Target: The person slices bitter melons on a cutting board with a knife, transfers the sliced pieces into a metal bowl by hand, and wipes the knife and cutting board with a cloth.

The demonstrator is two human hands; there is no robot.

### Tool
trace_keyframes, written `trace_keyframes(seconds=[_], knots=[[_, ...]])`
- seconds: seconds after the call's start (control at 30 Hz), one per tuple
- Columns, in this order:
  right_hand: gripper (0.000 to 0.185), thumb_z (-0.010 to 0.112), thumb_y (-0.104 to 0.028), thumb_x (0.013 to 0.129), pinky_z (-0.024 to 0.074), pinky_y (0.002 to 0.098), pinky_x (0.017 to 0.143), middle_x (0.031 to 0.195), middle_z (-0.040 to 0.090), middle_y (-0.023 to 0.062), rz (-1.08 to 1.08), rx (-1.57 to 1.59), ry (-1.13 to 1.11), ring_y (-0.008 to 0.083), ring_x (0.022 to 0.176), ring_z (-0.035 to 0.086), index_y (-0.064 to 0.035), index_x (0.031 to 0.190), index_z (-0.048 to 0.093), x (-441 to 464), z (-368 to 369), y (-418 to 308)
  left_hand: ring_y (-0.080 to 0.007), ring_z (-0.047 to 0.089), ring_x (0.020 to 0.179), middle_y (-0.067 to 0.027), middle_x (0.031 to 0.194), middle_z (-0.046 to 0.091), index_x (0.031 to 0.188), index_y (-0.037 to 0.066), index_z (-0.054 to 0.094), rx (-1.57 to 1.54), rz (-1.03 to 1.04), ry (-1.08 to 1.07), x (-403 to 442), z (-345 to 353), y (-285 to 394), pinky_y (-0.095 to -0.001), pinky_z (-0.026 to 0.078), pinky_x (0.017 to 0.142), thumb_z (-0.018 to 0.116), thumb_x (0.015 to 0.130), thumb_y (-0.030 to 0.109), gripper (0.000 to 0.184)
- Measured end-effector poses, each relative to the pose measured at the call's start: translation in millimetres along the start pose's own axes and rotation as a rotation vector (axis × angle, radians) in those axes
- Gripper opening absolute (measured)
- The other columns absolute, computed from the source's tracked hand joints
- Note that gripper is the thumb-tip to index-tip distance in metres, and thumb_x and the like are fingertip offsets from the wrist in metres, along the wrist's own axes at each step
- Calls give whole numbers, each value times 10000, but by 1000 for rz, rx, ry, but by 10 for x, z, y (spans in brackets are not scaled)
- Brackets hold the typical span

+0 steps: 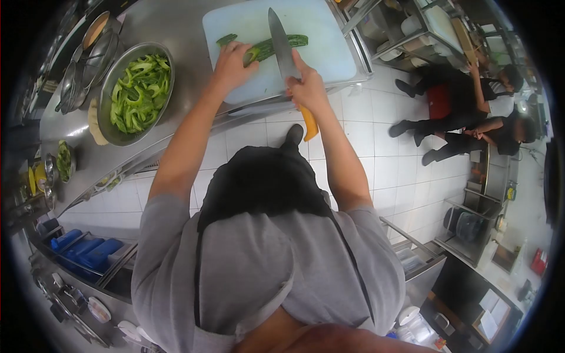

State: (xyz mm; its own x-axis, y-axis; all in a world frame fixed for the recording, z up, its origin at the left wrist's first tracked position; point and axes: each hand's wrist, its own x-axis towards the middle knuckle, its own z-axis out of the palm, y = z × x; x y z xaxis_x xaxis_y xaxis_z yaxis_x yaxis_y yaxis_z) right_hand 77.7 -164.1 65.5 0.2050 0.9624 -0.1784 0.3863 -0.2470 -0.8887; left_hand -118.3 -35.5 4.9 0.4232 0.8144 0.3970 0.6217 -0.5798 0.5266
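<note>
A long, dark green ridged vegetable, apparently a bitter melon (pixel 299 40), lies across the white cutting board (pixel 329 65). My left hand (pixel 232 66) is at its left end, with fingers and thumb closed around the tip. A short green piece (pixel 226 39) sits on the board just beyond those fingers. In my right hand (pixel 308 87) is a large kitchen knife (pixel 282 47) with a yellow handle, my index finger stretched along the blade. The blade crosses above the vegetable, its tip pointing away from me; whether it touches cannot be told.
A metal bowl (pixel 169 88) of sliced green vegetable stands left of the board on the steel counter (pixel 182 26). Metal bowls and strainers (pixel 97 62) are at the far left. Two people (pixel 500 97) are off to the right. White tiles (pixel 388 170) cover the floor.
</note>
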Motion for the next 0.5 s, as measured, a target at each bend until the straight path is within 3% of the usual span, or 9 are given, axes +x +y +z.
trace_keyframes(seconds=[0.33,0.43,0.5], knots=[[756,581,-35,895,511,312,453,671,670,104,56,-52,-93,146,468,582,-207,1598,362,333,-19,-82,-336,586,1185,-124,1219,655,1238,104,698,-66,-40,-2,-39,67,-93,-418,475,1024,783,807,178,446],[752,572,-53,860,539,347,487,658,678,128,45,-52,-120,194,474,615,-111,1583,372,344,-56,-97,-332,605,1158,-120,1197,666,1193,99,718,-125,-23,21,-42,102,-163,-412,489,999,791,808,175,400],[749,574,-54,865,540,347,488,657,678,126,66,-29,-130,193,478,617,-117,1583,373,321,-36,-80,-326,619,1135,-118,1173,674,1173,93,726,-112,-23,32,-36,95,-146,-407,497,983,792,808,172,379]])
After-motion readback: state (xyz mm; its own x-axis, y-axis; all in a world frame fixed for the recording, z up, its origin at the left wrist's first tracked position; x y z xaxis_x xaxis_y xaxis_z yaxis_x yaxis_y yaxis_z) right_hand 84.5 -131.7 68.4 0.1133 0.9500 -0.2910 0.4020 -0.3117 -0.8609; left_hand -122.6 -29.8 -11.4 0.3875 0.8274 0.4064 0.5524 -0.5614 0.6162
